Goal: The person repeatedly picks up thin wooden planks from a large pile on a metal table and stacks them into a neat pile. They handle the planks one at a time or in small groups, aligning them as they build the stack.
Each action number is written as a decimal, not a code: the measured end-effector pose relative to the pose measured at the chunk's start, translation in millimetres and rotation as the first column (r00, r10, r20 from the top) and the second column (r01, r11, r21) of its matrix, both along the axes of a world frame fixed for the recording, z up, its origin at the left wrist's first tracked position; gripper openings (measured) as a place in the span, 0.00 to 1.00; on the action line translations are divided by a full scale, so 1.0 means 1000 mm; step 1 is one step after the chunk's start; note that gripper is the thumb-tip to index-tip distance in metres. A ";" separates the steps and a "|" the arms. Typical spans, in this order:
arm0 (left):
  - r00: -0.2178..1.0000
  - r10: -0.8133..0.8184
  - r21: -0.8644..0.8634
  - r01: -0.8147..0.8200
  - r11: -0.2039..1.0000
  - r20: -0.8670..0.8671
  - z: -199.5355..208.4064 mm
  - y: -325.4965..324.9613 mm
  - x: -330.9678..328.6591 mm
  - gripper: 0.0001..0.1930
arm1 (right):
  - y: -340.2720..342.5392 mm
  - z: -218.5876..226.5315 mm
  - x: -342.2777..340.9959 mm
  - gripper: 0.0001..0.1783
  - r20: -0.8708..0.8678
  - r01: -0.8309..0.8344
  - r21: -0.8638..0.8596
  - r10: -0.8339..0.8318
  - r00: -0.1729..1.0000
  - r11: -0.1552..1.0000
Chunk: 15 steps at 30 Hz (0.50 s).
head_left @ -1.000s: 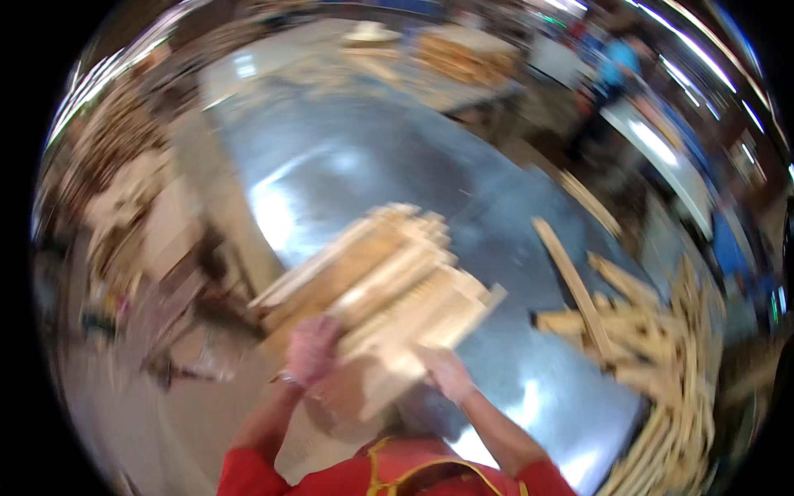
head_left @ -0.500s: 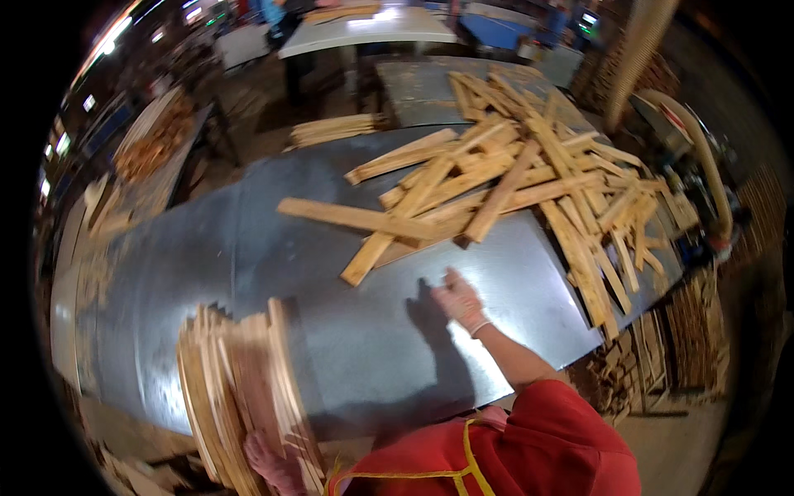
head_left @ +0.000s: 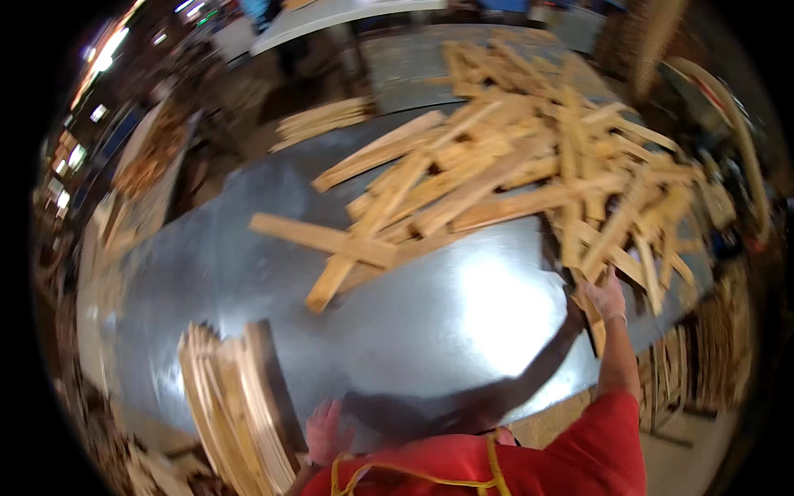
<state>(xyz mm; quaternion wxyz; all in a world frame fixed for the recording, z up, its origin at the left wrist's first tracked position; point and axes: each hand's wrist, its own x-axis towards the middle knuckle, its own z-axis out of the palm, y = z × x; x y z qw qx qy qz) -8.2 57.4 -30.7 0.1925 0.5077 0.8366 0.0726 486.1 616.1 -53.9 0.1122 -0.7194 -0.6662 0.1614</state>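
"At the right of the frame, below the middle: what is listed?"

"One pale yellow, flat, straight-edged wooden strip (head_left: 620, 219), lying at the front of a jumbled heap of yellow-brown wooden strips (head_left: 488, 186). The heap covers the upper middle and upper right of a blue-grey, shiny metal tabletop (head_left: 397, 331)."

"Long axis?"

"Slanting. Near end low and to the left, far end high and to the right, among other strips."

"Nearer hand?"

"The person's bare right hand (head_left: 605, 298), at the near end. From its fingers the strip runs up and to the right, so the hand has the end and not the middle. A second narrow wooden strip (head_left: 592, 321) shows just below that end, left of the wrist."

"State of the right fingers?"

"At the strip's end, by the look of it touching. Whether they are closed round it cannot be told; blur and overlap hide the undersides."

"And the other hand?"

"The bare left hand (head_left: 328, 431), lower edge, left of centre. Fingers extended and parted, nothing held. Well apart from the slanting strip; just right of an upright-running bundle of pale wooden slats (head_left: 236, 405), lower left, its long axis nearly up and down the frame, leaning slightly left at the top."
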 end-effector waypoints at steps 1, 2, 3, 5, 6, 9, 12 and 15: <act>1.000 0.016 -0.013 -0.016 1.000 0.007 0.012 0.009 0.004 0.39 | -0.007 0.012 -0.033 0.57 0.081 -0.032 -0.087 0.039 0.996 0.996; 0.999 0.017 -0.010 -0.017 1.000 0.030 0.015 0.018 0.005 0.38 | -0.022 0.022 -0.055 0.57 0.180 -0.043 -0.152 0.071 0.981 0.987; 0.998 0.044 -0.018 -0.043 0.999 0.053 0.012 0.022 0.007 0.38 | -0.035 0.006 -0.063 0.55 0.200 -0.095 -0.073 0.108 0.974 0.993; 0.994 0.073 -0.073 -0.067 0.995 0.082 0.012 0.043 0.009 0.37 | -0.063 -0.022 -0.072 0.54 0.191 -0.142 0.102 0.121 0.974 0.985; 0.991 0.096 -0.124 -0.084 0.989 0.094 0.012 0.051 0.014 0.37 | -0.082 -0.032 -0.086 0.55 0.162 -0.151 0.188 0.121 0.979 0.970; 0.993 0.089 -0.080 -0.082 0.993 0.080 0.005 0.059 0.023 0.36 | -0.155 -0.018 -0.140 0.59 -0.053 -0.277 0.032 0.278 0.959 0.960; 0.988 0.146 -0.018 -0.145 0.989 0.047 -0.007 0.046 0.019 0.37 | -0.204 -0.030 -0.186 0.58 -0.290 -0.396 -0.015 0.375 0.880 0.918; 0.964 0.264 -0.057 -0.265 0.963 -0.025 -0.004 0.018 0.008 0.40 | -0.240 -0.022 -0.240 0.52 -0.407 -0.422 -0.072 0.360 0.840 0.904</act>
